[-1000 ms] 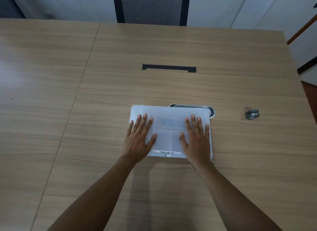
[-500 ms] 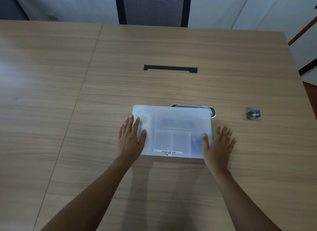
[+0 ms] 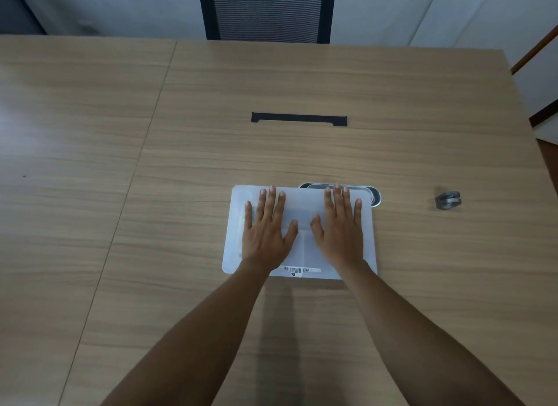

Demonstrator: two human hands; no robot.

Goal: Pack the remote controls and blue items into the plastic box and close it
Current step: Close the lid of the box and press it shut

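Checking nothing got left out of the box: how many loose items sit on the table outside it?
1: a small dark grey object lies right of the plastic box. Both hands, left hand and right hand, lie flat on the lid; more could be hidden beneath.

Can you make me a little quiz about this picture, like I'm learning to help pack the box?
1. True or false: both hands lie flat on the box lid.
2. What sits on the table to the right of the box? A) a small grey object B) a red cup C) a book
3. Fill in: the white barcode label is on the box edge ______ to the person.

Key:
1. True. The left hand and right hand are spread palm-down on the lid.
2. A, the small grey object.
3. Nearest.
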